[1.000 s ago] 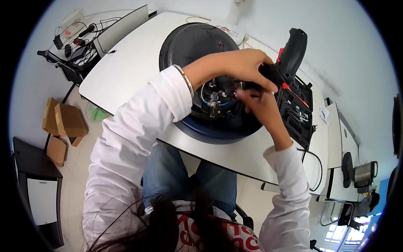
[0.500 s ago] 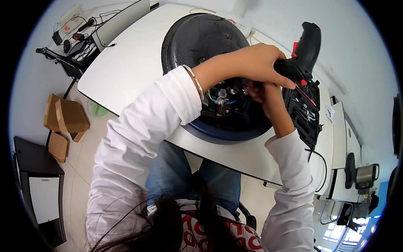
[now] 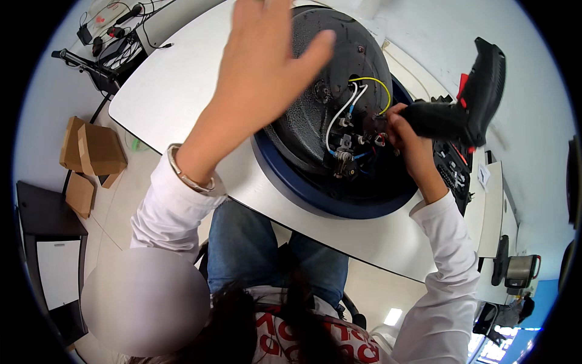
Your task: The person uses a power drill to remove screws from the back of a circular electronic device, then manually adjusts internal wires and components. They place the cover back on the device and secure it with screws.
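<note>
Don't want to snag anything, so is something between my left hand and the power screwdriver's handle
Nothing visible blocks the space between your left hand and the power screwdriver's handle; the yellow wire curves lower, toward your right hand.

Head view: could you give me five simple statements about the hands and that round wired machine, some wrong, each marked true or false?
1. The left hand grips the power tool. False: it is raised and open, with nothing seen in it.
2. The right hand is at the power tool's front end. True.
3. The round machine has a red outer wall. False: it is dark blue.
4. A yellow wire curves above the round machine. True.
</note>
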Demonstrator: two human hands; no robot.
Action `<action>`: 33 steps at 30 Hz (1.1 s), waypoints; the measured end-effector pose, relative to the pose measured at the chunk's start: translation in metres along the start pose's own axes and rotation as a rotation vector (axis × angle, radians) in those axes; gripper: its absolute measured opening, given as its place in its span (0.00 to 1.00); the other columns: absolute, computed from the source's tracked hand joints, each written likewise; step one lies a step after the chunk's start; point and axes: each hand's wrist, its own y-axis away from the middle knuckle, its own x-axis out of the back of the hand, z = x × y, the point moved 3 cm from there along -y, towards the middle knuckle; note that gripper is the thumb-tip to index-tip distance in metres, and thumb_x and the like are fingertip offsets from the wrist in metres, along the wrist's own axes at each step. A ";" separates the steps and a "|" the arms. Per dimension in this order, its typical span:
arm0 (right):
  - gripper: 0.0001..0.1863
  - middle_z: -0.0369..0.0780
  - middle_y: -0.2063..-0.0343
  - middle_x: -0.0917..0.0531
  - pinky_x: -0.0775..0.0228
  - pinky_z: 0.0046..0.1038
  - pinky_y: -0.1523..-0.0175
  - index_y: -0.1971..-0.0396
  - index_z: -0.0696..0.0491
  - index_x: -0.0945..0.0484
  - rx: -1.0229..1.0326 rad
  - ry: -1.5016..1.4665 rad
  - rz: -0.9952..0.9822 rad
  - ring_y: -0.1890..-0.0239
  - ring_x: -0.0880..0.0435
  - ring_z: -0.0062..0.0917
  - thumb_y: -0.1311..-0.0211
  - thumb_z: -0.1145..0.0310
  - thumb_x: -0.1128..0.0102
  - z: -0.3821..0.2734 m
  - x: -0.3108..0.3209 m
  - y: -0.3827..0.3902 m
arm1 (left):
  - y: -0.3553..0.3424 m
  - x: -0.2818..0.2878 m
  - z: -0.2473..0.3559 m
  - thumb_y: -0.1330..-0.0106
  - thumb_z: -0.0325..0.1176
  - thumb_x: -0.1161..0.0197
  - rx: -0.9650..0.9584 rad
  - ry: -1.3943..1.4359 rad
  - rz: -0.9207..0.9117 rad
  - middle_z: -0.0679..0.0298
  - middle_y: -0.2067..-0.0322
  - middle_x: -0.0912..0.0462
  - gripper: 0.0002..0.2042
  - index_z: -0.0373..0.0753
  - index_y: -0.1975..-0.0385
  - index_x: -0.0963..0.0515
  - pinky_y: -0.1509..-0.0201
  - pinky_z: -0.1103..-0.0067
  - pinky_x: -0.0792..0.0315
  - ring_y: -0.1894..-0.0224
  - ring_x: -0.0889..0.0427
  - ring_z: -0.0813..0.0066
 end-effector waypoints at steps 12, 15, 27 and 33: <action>0.05 0.31 0.78 0.28 0.37 0.16 0.65 0.70 0.53 0.30 0.027 0.138 -0.282 0.73 0.29 0.13 0.42 0.70 0.45 -0.006 0.013 -0.005 | 0.025 -0.031 -0.063 0.34 0.44 0.44 0.440 0.744 -0.192 0.54 0.56 0.22 0.25 0.29 0.47 0.33 0.48 0.80 0.31 0.54 0.22 0.70; 0.05 0.31 0.78 0.28 0.36 0.17 0.65 0.69 0.53 0.30 0.060 0.188 -0.305 0.73 0.29 0.13 0.42 0.69 0.44 -0.009 0.013 -0.003 | 0.025 -0.034 -0.064 0.34 0.44 0.42 0.443 0.769 -0.164 0.53 0.58 0.21 0.25 0.27 0.49 0.32 0.49 0.79 0.29 0.55 0.21 0.70; 0.14 0.34 0.81 0.29 0.42 0.16 0.70 0.70 0.54 0.33 0.062 -0.318 -0.329 0.76 0.32 0.14 0.42 0.60 0.43 -0.033 -0.030 0.016 | 0.024 -0.028 -0.063 0.34 0.43 0.43 0.538 0.732 -0.202 0.48 0.56 0.23 0.28 0.25 0.45 0.36 0.49 0.79 0.30 0.54 0.22 0.68; 0.11 0.34 0.78 0.28 0.37 0.18 0.65 0.69 0.55 0.31 0.110 -0.259 -0.348 0.73 0.30 0.15 0.42 0.64 0.42 -0.030 -0.039 0.018 | 0.025 -0.026 -0.051 0.34 0.43 0.43 0.622 0.850 -0.191 0.56 0.53 0.23 0.26 0.30 0.43 0.35 0.45 0.82 0.35 0.51 0.25 0.73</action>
